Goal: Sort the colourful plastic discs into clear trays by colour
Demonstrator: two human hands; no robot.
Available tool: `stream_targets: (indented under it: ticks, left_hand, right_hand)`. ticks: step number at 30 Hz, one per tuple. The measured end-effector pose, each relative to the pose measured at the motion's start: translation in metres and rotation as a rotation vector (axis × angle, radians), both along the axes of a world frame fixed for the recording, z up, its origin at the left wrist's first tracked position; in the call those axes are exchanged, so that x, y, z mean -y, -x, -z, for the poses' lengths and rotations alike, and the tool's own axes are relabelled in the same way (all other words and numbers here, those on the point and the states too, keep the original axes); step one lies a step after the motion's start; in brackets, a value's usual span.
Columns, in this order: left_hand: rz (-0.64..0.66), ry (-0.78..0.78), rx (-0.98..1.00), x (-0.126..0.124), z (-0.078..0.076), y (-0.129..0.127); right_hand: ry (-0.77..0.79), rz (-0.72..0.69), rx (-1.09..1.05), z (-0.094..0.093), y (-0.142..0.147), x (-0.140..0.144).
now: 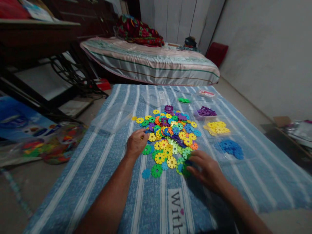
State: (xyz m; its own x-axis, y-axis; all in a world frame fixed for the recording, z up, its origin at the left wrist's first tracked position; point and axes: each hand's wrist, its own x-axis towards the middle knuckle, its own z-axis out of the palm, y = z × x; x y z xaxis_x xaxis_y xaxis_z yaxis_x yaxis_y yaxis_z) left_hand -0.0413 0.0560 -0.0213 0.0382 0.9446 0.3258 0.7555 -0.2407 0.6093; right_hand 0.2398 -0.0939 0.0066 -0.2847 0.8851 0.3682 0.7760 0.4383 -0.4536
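A loose pile of notched plastic discs (167, 151) in yellow, green, blue, purple and orange covers the middle of the striped cloth (102, 169). At the pile's left edge is my left hand (137, 143), its fingers curled in; what they hold, if anything, I cannot make out. My right hand (206, 167) reaches the pile's right edge, thumb and fingers apart beside a dark green disc (186, 169). To the right, clear trays hold sorted pieces: purple pieces (206, 111), yellow discs (216, 128) and blue discs (231, 149). Farther back lie green discs (184, 100).
Clear plastic lids or trays (113, 117) lie at the cloth's left and back. Beyond stands a bed (151, 65) with a red flowered blanket (141, 31). On the left are a treadle sewing table (36, 42) and a plastic bag of colourful pieces (58, 146).
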Motion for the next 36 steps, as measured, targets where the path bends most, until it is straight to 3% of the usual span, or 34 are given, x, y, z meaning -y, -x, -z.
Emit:
stream_targets:
  ticks: [5,10,19,22,25,27,32,34,36]
  left_hand:
    - [0.004,0.0,-0.005,0.0,-0.002,0.0]
    - [0.004,-0.01,0.003,0.0,-0.004,-0.001]
    - [0.001,-0.03,-0.003,0.001,-0.004,0.002]
    - [-0.002,-0.032,-0.009,0.001,-0.004,0.001]
    - [0.007,-0.024,-0.011,0.001,-0.004,0.001]
    - [0.012,-0.027,-0.006,0.001,-0.004,0.002]
    - [0.021,-0.04,-0.002,0.002,-0.006,0.003]
    - [0.008,-0.046,-0.003,0.003,-0.006,0.003]
    - [0.007,-0.049,-0.001,0.003,-0.006,0.003]
  right_hand:
    - [-0.046,0.068,0.149,0.021,0.01,0.023]
    - [-0.014,0.109,0.172,0.028,0.017,0.023]
    - [-0.081,0.053,0.006,0.005,0.016,0.015]
    - [-0.014,-0.018,-0.033,-0.009,0.018,0.007]
    - [0.036,-0.049,0.005,-0.023,0.018,-0.023]
    - [-0.006,-0.006,0.083,-0.035,0.014,-0.059]
    - [-0.313,0.402,0.082,-0.078,-0.008,-0.165]
    - [-0.426,0.53,0.045,-0.089,-0.011,-0.184]
    - [-0.449,0.521,0.062,-0.086,-0.006,-0.182]
